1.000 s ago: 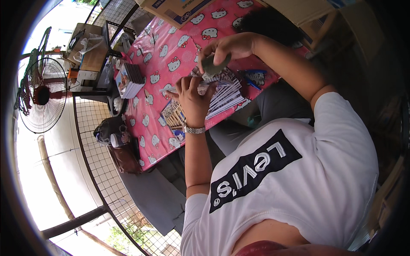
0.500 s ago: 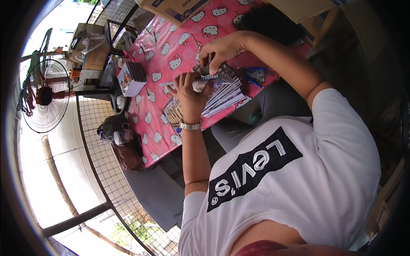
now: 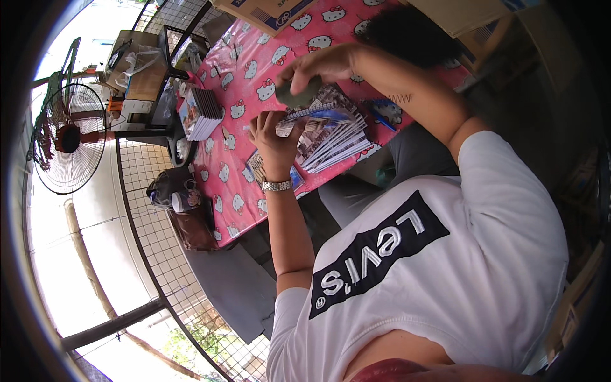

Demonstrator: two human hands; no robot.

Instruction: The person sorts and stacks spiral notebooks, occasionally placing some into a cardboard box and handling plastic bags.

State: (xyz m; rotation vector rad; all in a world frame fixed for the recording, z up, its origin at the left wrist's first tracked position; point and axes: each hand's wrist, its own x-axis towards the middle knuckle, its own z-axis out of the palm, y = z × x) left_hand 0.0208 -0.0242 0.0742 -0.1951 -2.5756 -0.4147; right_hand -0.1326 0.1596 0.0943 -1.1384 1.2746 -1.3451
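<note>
My left hand [image 3: 275, 137], with a metal-band watch, is closed on the left end of a spiral-edged notebook [image 3: 312, 112]. Above its bound edge, my right hand [image 3: 310, 67] grips a dark grey-green rounded piece [image 3: 299, 95], whose kind I cannot make out. A dark wire coil [image 3: 400, 99] shows against my right forearm. Fanned beneath the notebook lies a stack of booklets [image 3: 337, 143] with picture covers and white page edges. Right of the stack are blue-handled pliers [image 3: 384, 120].
A pink patterned cloth [image 3: 238, 137] covers the table. At its left stands a stack of notebooks [image 3: 202, 114]. Cardboard boxes [image 3: 270, 14] and a black fuzzy heap [image 3: 407, 35] lie at the far side. A fan [image 3: 69, 137] and bags [image 3: 191, 226] are at the left.
My right hand has lifted and shifted left, bringing the grey-green piece into plain sight. The wire coil now shows by my right forearm. My left hand has moved slightly, still on the notebook.
</note>
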